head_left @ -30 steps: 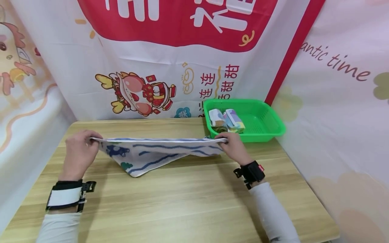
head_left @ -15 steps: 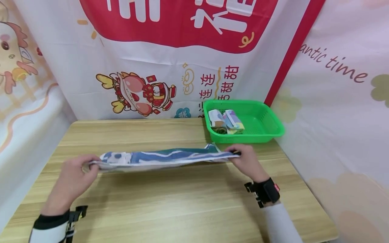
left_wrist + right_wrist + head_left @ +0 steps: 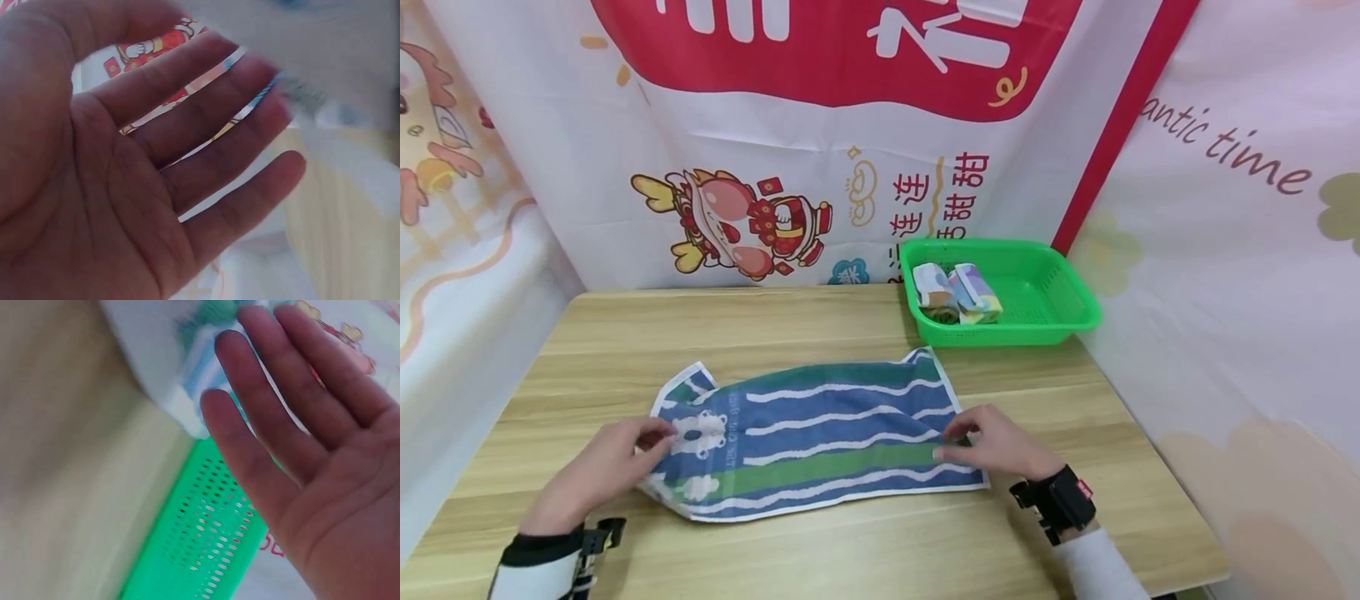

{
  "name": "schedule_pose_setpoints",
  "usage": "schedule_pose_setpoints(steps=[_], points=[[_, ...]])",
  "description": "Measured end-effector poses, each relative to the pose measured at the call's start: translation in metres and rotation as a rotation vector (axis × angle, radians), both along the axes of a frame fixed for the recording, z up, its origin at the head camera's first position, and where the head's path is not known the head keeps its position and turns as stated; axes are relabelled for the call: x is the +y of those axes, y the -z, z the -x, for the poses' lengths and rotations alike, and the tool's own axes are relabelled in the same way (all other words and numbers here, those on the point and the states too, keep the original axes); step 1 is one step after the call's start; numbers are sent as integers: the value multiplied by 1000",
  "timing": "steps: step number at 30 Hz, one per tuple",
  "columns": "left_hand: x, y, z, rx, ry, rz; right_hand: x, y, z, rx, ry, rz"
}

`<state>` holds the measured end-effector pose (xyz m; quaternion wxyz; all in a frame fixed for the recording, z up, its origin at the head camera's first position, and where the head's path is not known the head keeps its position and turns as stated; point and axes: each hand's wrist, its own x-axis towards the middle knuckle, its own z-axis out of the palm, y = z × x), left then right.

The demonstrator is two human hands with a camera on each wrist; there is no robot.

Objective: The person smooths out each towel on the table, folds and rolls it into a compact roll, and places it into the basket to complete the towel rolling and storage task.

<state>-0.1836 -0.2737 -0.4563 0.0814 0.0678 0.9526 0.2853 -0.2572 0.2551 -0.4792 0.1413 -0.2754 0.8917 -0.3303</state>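
Note:
A blue towel [image 3: 842, 450] with white wavy stripes, green bands and a white bear lies spread on the table, its far left corner rumpled. At its left end is my left hand [image 3: 606, 467], thumb and index finger parted over the edge. My right hand [image 3: 1000, 442] is over the right end, fingertips on or just above the cloth. In the left wrist view, the left hand's fingers [image 3: 206, 162] look fairly straight beside the blurred towel [image 3: 337, 56]. The right wrist view shows extended fingers [image 3: 262, 444] by the towel's pale underside [image 3: 150, 356].
A green perforated basket [image 3: 1000, 336] stands at the table's back right, with folded cloths [image 3: 973, 293] in its left part. Printed hangings [image 3: 865, 133] rise behind and beside the wooden table [image 3: 760, 321].
The towel, first held up by both hands with its pale side showing, has come down toward me and now lies flat, blue side up. The fingers have loosened from its edge.

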Motion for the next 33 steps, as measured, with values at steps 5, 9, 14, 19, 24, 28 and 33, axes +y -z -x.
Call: schedule_pose_setpoints(steps=[5, 9, 14, 19, 24, 28, 33], points=[[2, -12, 28, 76, -14, 89, -1, -12, 28, 68, 127, 3], [4, -13, 62, 101, -20, 166, -8, -11, 66, 167, 130, 49], [0, -1, 100, 134, 10, 167, -23, 4, 106, 207, 236, 61], [-4, 15, 117, 107, 22, 134, -46, 18, 127, 292, 236, -87], [-1, 20, 123, 118, 39, 119, -68, 21, 137, 362, 158, -236], [-1, 18, 122, 73, 23, 104, -72, 20, 137, 335, 159, -282], [-11, 22, 119, 94, -21, 81, -67, 24, 132, 315, 191, -304]])
